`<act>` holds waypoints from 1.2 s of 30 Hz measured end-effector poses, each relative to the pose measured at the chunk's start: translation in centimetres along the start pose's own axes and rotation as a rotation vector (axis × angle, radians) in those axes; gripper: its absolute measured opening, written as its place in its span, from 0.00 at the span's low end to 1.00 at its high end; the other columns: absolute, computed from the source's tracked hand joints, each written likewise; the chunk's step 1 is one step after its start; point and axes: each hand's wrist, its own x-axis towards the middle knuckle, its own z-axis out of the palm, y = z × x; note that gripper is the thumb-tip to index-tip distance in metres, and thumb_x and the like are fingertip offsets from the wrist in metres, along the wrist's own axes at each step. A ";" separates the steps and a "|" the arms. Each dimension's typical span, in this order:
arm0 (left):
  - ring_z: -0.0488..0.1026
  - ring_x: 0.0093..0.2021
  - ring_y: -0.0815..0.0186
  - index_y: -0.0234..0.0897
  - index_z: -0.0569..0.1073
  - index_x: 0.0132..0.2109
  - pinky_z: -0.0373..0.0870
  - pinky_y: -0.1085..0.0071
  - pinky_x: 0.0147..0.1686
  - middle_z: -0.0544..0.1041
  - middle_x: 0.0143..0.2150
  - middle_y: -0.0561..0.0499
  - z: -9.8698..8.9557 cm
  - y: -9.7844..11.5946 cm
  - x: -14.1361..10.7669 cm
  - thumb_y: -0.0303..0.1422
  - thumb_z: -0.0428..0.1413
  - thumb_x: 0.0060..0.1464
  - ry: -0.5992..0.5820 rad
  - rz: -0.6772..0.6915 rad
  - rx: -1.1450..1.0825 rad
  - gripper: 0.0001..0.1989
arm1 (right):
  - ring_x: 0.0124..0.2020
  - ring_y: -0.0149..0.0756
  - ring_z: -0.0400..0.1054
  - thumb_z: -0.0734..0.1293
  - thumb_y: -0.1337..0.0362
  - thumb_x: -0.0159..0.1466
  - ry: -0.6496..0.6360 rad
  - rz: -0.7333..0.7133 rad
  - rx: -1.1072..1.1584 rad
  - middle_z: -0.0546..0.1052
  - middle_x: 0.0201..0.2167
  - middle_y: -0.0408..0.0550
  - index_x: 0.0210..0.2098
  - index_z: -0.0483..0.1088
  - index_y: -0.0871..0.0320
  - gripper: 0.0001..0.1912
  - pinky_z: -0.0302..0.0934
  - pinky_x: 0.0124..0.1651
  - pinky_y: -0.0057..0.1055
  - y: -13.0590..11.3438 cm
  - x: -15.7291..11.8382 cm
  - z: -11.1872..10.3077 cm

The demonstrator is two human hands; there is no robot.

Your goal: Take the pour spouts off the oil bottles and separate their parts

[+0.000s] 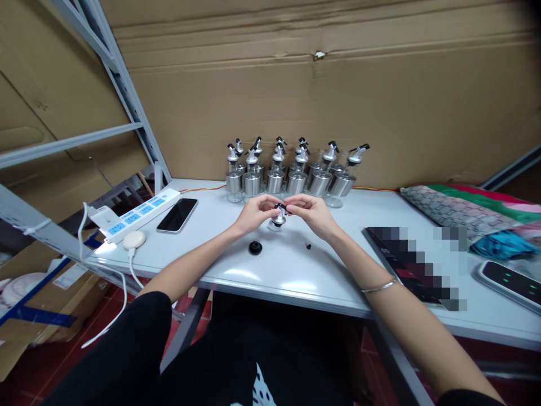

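Observation:
My left hand (256,214) and my right hand (311,215) meet over the middle of the white table. Between their fingertips is a silver pour spout (278,220) with a black top, like those on the bottles behind. Fingers of both hands are pinched at its black upper part, and they partly cover it. Closer to me, a round black stopper-like piece (255,247) lies on the tabletop. A small black cap-like bit (308,246) lies below my right hand.
Two rows of glass-and-steel bottles (275,183) with spouts stand against the cardboard. On the left are a phone (177,215), a power strip (146,213) and a round white charger (134,240). A dark tablet-like panel (393,259), wrapped bags (448,208) and another device (511,282) lie right.

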 end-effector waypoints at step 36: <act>0.68 0.27 0.75 0.35 0.67 0.46 0.66 0.77 0.31 0.70 0.28 0.56 -0.3 0.0 -0.2 0.35 0.61 0.47 -0.009 0.171 0.107 0.19 | 0.22 0.24 0.61 0.77 0.62 0.45 -0.124 0.282 0.249 0.73 0.21 0.41 0.28 0.76 0.59 0.13 0.55 0.29 0.27 -0.3 -0.3 -0.2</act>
